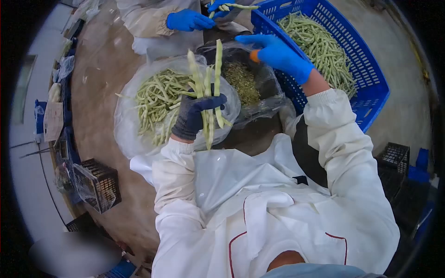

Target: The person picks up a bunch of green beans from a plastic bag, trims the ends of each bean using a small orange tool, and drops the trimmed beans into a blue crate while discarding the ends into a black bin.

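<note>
My left hand (189, 116), in a dark glove, is closed around several long pale-green beans (207, 95), held upright above a clear plastic-lined tub. A heap of similar beans (157, 99) lies in that tub. My right hand (283, 54), in a blue glove, is stretched out beside the blue crate, its fingers extended to the left. Something orange (254, 56) shows at its thumb; I cannot make out whether it is a cover or a tool. Below that hand, a dark plastic-lined container (273, 90) holds small green-brown scraps (241, 82).
The blue crate (368, 83) on the right holds many beans (322, 51). Across from me, a person's blue-gloved hand (189, 21) is near other beans (236, 6). A dark crate (97, 185) stands on the brown floor at left; more dark crates (394, 157) stand at right.
</note>
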